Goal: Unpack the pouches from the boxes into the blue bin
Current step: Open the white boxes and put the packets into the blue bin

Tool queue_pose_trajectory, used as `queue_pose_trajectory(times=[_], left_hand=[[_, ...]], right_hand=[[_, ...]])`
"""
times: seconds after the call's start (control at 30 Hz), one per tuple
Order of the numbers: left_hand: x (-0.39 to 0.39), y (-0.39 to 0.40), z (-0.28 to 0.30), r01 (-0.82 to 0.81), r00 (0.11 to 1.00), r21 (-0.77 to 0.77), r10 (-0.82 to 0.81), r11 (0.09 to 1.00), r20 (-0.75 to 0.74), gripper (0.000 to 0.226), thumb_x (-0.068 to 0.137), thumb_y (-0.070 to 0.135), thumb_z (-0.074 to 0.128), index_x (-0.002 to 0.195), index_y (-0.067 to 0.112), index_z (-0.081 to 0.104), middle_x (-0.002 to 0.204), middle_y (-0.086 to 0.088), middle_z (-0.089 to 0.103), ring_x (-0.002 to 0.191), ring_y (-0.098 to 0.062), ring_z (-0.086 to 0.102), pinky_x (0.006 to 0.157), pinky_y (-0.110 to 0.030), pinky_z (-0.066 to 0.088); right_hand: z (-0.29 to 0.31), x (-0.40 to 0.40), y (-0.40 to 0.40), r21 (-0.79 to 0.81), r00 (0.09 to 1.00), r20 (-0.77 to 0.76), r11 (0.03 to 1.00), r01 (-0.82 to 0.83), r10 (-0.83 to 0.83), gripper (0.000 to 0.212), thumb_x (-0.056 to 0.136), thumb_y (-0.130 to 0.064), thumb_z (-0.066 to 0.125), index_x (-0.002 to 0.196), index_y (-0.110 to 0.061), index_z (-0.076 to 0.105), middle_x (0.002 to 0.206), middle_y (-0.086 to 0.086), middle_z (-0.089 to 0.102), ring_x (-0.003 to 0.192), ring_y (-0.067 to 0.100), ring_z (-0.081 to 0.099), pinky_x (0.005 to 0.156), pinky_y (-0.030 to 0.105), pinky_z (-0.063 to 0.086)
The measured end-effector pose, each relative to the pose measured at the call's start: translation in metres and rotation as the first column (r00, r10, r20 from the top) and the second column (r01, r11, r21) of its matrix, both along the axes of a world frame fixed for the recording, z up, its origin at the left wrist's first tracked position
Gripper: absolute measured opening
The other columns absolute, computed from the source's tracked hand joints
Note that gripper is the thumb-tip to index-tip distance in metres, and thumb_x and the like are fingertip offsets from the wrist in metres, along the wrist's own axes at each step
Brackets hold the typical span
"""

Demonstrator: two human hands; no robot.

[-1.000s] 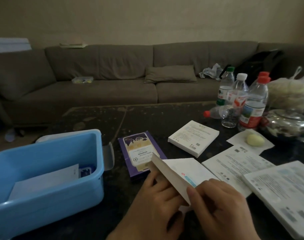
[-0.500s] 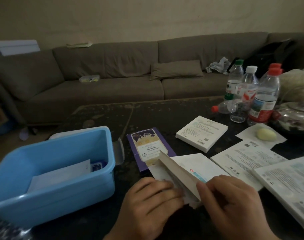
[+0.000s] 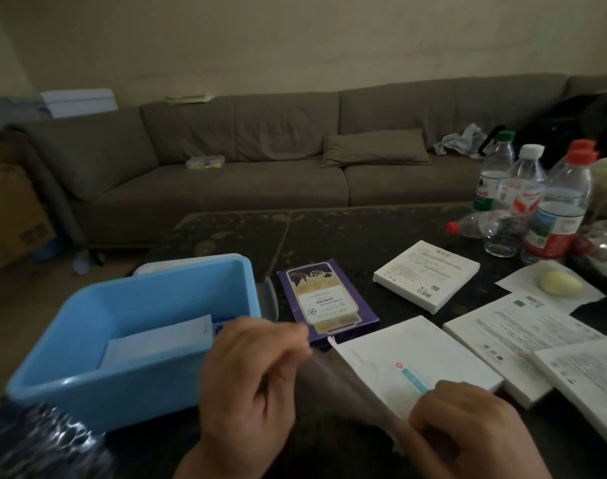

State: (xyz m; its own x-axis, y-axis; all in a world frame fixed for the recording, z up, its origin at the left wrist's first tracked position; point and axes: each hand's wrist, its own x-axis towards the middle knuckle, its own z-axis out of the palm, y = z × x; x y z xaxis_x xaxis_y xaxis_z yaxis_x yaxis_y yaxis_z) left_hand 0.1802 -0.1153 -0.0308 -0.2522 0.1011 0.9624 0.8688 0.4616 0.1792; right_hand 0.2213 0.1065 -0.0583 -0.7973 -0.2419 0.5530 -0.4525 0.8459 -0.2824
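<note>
Lifting away from white flat cardboard box at lower centre: left hand, fingers curled, grip contents unclear | right hand pinches box's near edge | blue plastic bin at lower left, white pouch already inside.

A plain beige wall fills the top of the view, dimly lit. Against it stands a long grey-brown sofa that turns a corner at the left. A matching cushion lies on its seat, a crumpled cloth further right, and a small clear container toward the left. A thin book rests on the sofa back. White boards lean behind the left arm, and a cardboard box sits on the tan floor. In front of the sofa is a dark, mottled counter
</note>
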Motion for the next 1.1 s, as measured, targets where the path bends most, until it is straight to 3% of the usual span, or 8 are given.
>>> queue_pose_trajectory(times=[0.13,0.27,0.33,0.4,0.53,0.73,0.87,1.1], left_hand=[[0.002,-0.007,0.026,-0.065,0.985,0.014,0.062,0.998,0.16,0.055,0.09,0.018,0.062,0.139,0.019,0.037,0.088,0.013,0.065,0.088,0.004,0.062,0.087,-0.004,0.043],[0.011,-0.006,0.041,-0.131,0.878,0.212,0.014,0.968,0.478,0.049,0.09,0.033,0.062,0.133,0.044,0.043,0.076,0.014,0.069,0.078,0.0,0.067,0.072,-0.006,0.048],[0.009,-0.01,0.046,-0.169,0.768,0.297,-0.063,0.94,0.637,0.056,0.084,0.038,0.064,0.134,0.048,0.039,0.08,0.013,0.072,0.076,-0.003,0.069,0.066,-0.01,0.05],[0.005,-0.017,0.048,-0.18,0.617,0.402,-0.215,0.898,0.757,0.064,0.078,0.042,0.07,0.134,0.049,0.041,0.087,0.011,0.074,0.081,-0.005,0.071,0.066,-0.017,0.054],[0.002,-0.037,0.052,-0.157,0.428,0.527,-0.424,0.835,0.798,0.059,0.058,0.044,0.073,0.115,0.044,0.058,0.08,-0.002,0.074,0.084,-0.016,0.074,0.083,-0.045,0.06],[0.004,-0.066,0.059,-0.176,0.375,0.528,-0.439,0.831,0.816,0.017,0.079,0.038,0.069,0.094,0.03,0.071,0.085,0.005,0.076,0.083,-0.011,0.074,0.077,-0.035,0.059],[0.011,-0.089,0.064,-0.015,0.355,0.305,-0.28,0.952,0.892,0.035,0.074,0.052,0.06,0.08,0.019,0.071,0.081,0.013,0.076,0.078,-0.002,0.072,0.064,-0.016,0.053],[0.01,-0.13,0.061,-0.208,0.43,0.586,-0.465,0.783,0.774,0.026,0.061,0.045,0.066,0.074,0.025,0.077,0.079,0.004,0.077,0.073,-0.009,0.071,0.054,-0.022,0.05]], right_hand=[[0.011,-0.001,0.001,-0.137,0.988,0.07,0.983,-0.125,0.135,0.03,0.085,-0.074,0.043,0.093,-0.05,0.059,0.079,-0.028,0.059,0.083,-0.011,0.055,0.077,0.014,0.043],[0.02,0.018,-0.024,-0.582,0.915,0.267,0.808,-0.098,0.303,0.056,0.071,-0.084,0.05,0.112,-0.048,0.064,0.109,-0.023,0.066,0.104,-0.005,0.06,0.087,0.019,0.046],[0.023,0.021,-0.04,-0.709,0.86,0.387,0.703,0.048,0.332,0.044,0.067,-0.073,0.066,0.097,-0.041,0.075,0.102,-0.013,0.072,0.096,-0.003,0.065,0.082,0.023,0.047],[0.032,0.011,-0.049,-0.72,0.767,0.541,0.662,0.209,0.345,0.007,0.072,-0.037,0.074,0.074,-0.033,0.08,0.082,-0.006,0.076,0.077,0.003,0.071,0.072,0.02,0.049],[0.051,-0.003,-0.055,-0.702,0.705,0.639,0.608,0.37,0.309,0.012,0.078,-0.012,0.065,0.08,-0.014,0.077,0.073,0.003,0.076,0.062,0.013,0.072,0.05,0.018,0.052],[0.059,-0.016,-0.074,-0.673,0.672,0.684,0.601,0.432,0.283,0.01,0.081,-0.01,0.066,0.081,-0.007,0.076,0.067,0.007,0.075,0.052,0.014,0.069,0.041,0.014,0.047],[0.07,-0.027,-0.082,-0.685,0.651,0.695,0.556,0.471,0.305,0.021,0.074,-0.012,0.067,0.092,-0.005,0.073,0.073,0.015,0.075,0.058,0.029,0.072,0.061,0.038,0.051],[0.1,-0.05,-0.128,-0.76,0.653,0.612,0.561,0.329,0.447,0.033,0.067,-0.023,0.061,0.093,-0.005,0.072,0.083,0.021,0.074,0.067,0.034,0.073,0.065,0.044,0.06]])
